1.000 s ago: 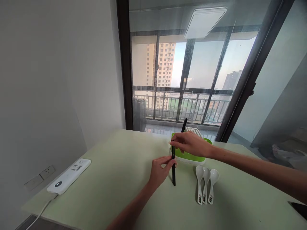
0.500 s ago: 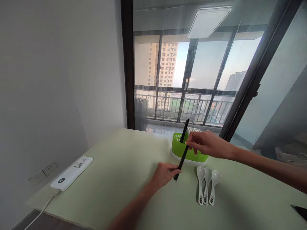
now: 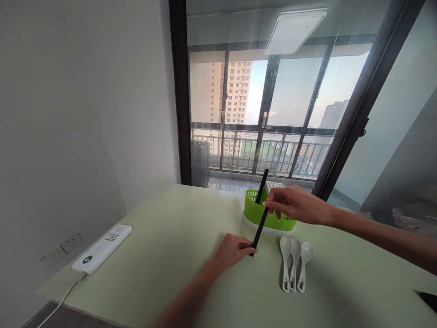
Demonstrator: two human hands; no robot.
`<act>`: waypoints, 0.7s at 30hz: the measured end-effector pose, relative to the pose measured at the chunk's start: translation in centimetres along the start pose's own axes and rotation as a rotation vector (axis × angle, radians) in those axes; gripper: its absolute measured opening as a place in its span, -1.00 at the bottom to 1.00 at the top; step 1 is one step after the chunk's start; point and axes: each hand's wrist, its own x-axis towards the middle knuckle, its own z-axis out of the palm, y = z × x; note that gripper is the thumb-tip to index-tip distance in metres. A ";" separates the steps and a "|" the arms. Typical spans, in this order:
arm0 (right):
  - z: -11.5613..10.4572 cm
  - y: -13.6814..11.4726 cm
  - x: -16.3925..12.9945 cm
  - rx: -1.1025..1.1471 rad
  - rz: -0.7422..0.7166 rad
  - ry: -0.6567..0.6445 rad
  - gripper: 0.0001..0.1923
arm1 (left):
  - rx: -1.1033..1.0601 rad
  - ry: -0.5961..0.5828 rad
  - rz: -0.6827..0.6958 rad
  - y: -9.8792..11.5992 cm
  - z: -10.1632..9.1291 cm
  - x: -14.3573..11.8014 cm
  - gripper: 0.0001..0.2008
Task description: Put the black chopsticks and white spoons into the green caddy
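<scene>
Just in front of a green cutlery holder [image 3: 254,210], a black chopstick [image 3: 260,228] slants from low near end to high far end, the right hand [image 3: 294,204] pinching its top, the left hand [image 3: 233,250] gripping its foot beside three white spoons [image 3: 294,263].

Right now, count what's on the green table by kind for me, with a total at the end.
Black chopsticks: 2, one held by both hands, left hand at its low end and right hand up top, and one standing in the caddy
White spoons: 3
Green caddy: 1
White power strip: 1
Total: 7
</scene>
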 end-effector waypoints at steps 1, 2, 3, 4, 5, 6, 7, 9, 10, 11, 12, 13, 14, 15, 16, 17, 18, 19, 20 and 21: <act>-0.2 0.0 0.0 -0.024 -0.009 0.005 -0.53 | 0.008 -0.002 0.004 -0.2 0.1 0.0 -0.64; -0.7 0.1 0.1 -0.046 -0.019 0.014 -0.53 | 0.015 -0.001 0.006 -0.3 0.1 0.1 -0.65; -1.3 0.2 0.3 -0.067 -0.031 0.032 -0.52 | 0.019 0.004 0.004 -0.4 0.2 0.1 -0.66; -2.1 0.2 0.4 -0.085 -0.043 0.054 -0.51 | 0.013 0.016 -0.001 -0.5 0.2 0.2 -0.64; -3.1 0.3 0.6 -0.099 -0.056 0.093 -0.51 | -0.003 0.034 -0.011 -0.5 0.3 0.3 -0.59; -4.3 0.4 0.8 -0.111 -0.064 0.136 -0.49 | -0.026 0.058 -0.024 -0.6 0.3 0.3 -0.53; -5.6 0.4 1.0 -0.116 -0.073 0.174 -0.49 | -0.047 0.079 -0.036 -0.7 0.3 0.4 -0.48; -8.2 0.3 1.5 -0.144 -0.088 0.301 -0.48 | -0.064 0.102 -0.045 -0.9 0.3 0.4 -0.50; -9.4 0.2 1.7 -0.167 -0.094 0.350 -0.47 | -0.057 0.099 -0.042 -1.0 0.3 0.5 -0.54; -10.4 0.1 1.9 -0.190 -0.096 0.397 -0.47 | -0.044 0.088 -0.036 -1.1 0.3 0.5 -0.58; -11.2 0.0 2.1 -0.216 -0.095 0.442 -0.47 | -0.028 0.073 -0.030 -1.1 0.3 0.5 -0.61; -11.8 -0.1 2.4 -0.240 -0.090 0.472 -0.47 | -0.014 0.057 -0.027 -1.1 0.2 0.5 -0.63; -12.2 -0.2 2.7 -0.262 -0.082 0.489 -0.48 | 0.000 0.046 -0.028 -1.1 0.2 0.4 -0.65; -12.2 -0.2 3.1 -0.280 -0.070 0.492 -0.49 | 0.012 0.036 -0.030 -1.1 0.1 0.4 -0.66; -12.1 -0.1 3.5 -0.296 -0.057 0.482 -0.50 | 0.023 0.028 -0.032 -1.0 0.1 0.4 -0.67; -11.8 0.1 4.0 -0.310 -0.047 0.466 -0.51 | 0.030 0.022 -0.032 -0.9 0.0 0.4 -0.69; -11.4 0.5 4.5 -0.323 -0.044 0.448 -0.52 | 0.036 0.020 -0.031 -0.7 0.0 0.4 -0.70; -10.9 0.9 5.1 -0.335 -0.047 0.430 -0.53 | 0.041 0.020 -0.029 -0.6 0.0 0.3 -0.72; -10.4 1.4 5.6 -0.344 -0.055 0.411 -0.56 | 0.045 0.020 -0.027 -0.5 0.0 0.3 -0.73; -9.9 2.0 6.2 -0.349 -0.062 0.386 -0.59 | 0.048 0.023 -0.026 -0.4 0.0 0.2 -0.74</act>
